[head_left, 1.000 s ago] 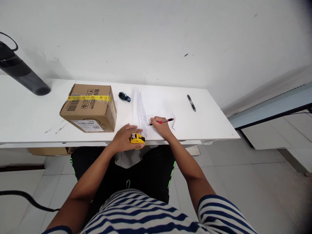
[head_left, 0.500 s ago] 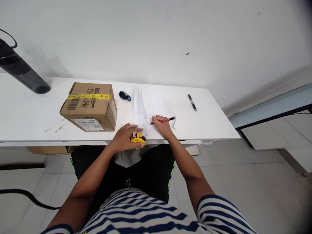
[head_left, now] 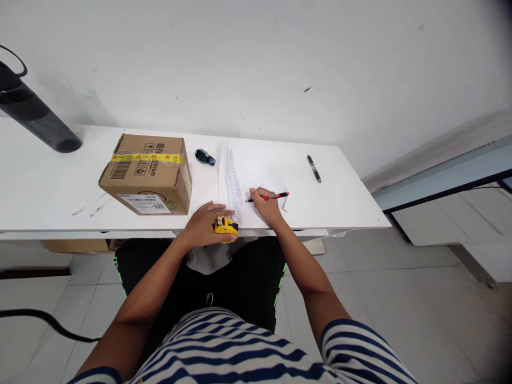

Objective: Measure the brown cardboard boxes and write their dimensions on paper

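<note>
Change over 1 s: the right hand [head_left: 267, 207] has slid a little to the right and away from the body across the paper [head_left: 256, 170]; the red pen [head_left: 269, 197] has travelled with it, so its tip now sits slightly farther up beside the written column, and its rear end lies farther right

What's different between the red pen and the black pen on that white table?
The red pen is gripped in the right hand, its tip on the paper; the black pen lies loose on the table, right of the paper, untouched. The red pen points sideways, toward the left; the black pen runs nearly straight away from the person. Both are slim pens.
</note>
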A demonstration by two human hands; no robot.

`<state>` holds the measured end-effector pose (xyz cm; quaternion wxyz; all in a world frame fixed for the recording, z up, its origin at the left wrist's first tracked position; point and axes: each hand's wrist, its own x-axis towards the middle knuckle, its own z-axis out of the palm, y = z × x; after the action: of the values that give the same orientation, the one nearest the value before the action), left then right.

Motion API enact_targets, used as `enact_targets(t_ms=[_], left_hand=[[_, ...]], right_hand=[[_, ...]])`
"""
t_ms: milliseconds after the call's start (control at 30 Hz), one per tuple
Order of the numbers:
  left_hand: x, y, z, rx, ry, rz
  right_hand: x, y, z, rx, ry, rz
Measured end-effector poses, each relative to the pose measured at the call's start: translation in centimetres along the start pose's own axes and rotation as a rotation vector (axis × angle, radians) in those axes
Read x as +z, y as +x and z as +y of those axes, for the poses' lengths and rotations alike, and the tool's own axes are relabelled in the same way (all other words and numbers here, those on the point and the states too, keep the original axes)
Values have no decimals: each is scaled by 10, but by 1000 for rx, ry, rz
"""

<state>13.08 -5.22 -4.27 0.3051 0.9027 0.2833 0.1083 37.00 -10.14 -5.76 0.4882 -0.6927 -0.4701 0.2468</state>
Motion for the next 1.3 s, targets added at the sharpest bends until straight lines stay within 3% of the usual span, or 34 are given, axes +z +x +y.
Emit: enact_targets(t_ms=[133,300,433,500,567,667,733,833,900,967,1067,1100,1200,1300], left_hand=[[-1,-1,1,-1,5,13],[0,-2,0,20,-42,46],[4,-16,-2,101,-204,201],[2,-30,1,140,-348,356],[-3,-46,10,205,-422,500],[-16,-65,32,343,-442,700],[-28,-70,47,406,-432,821],[-51,-69,56,378,-436,978],[-71,-69,46,308,-422,1094],[-93,-72,25,158,-364,1217],[-118,-80,-16,-253,-344,1324],[-123,-81,-28,-343,-421,1275],[-123,-79,-53,-341,-855,1068],[-112,-68,-60,-210,-970,1046]], right_hand=[[4,5,7,-126,-93,183],[14,14,14,-101,-357,174],[19,-6,4,-314,-255,281],[22,-27,-6,-364,-105,206],[26,-52,-17,-365,116,-17],[41,-86,-39,-513,355,-368],[58,-97,-61,-612,377,-409],[84,-86,-104,-713,445,-247],[95,-62,-141,-732,464,-205],[103,-30,-180,-674,359,-264],[116,17,-231,-645,43,-481],[123,29,-242,-665,-109,-508],[144,48,-258,-708,-463,-540],[155,50,-258,-732,-572,-572]])
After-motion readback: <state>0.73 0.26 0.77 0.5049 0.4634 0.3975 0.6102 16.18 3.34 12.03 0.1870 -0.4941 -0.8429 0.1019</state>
